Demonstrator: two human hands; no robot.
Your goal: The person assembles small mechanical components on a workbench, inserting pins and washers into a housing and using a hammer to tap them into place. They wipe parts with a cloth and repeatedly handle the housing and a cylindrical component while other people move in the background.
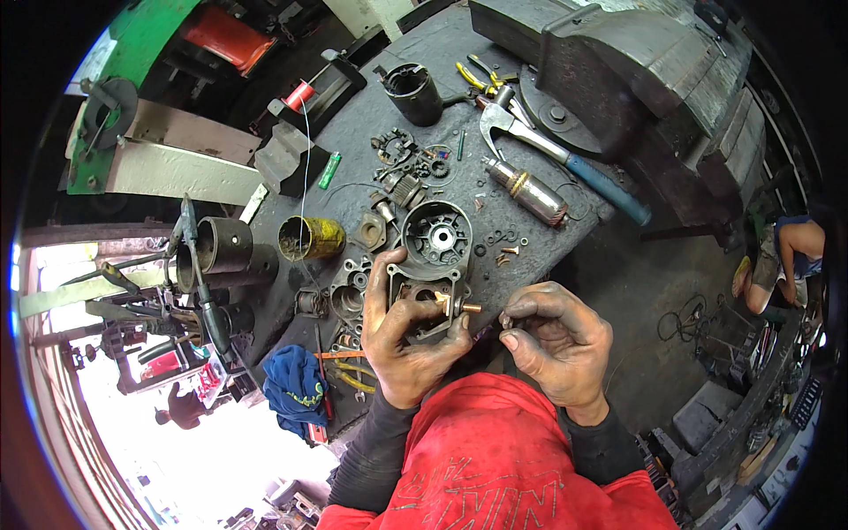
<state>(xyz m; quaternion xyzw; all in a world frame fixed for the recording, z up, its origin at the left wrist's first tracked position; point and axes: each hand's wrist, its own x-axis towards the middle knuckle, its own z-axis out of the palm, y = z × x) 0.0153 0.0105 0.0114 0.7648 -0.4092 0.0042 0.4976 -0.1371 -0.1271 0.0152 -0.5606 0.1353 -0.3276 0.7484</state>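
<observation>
My left hand (393, 358) is closed round the near side of a grey cast-metal housing (424, 273) with a squarish flange. Out of the housing's right side sticks a copper-coloured bolt (473, 308), close to my left fingertips. Just right of the bolt, apart from it, my right hand (565, 344) pinches thumb and fingers together. A tiny dark piece shows at those fingertips, too small to name. Against the housing's far side is a round metal cover (440, 234) with a central hole. Beyond it lie a gear shaft (405, 188) and a copper-wound motor armature (530, 194).
A claw hammer (561, 155) and yellow-handled pliers (481, 78) lie by a large bench vise (618, 62). A dark metal cylinder (413, 95) and a grimy yellow can (312, 238) stand on the bench. Small bolts (506, 254) lie near the right edge. A person (782, 265) crouches far right.
</observation>
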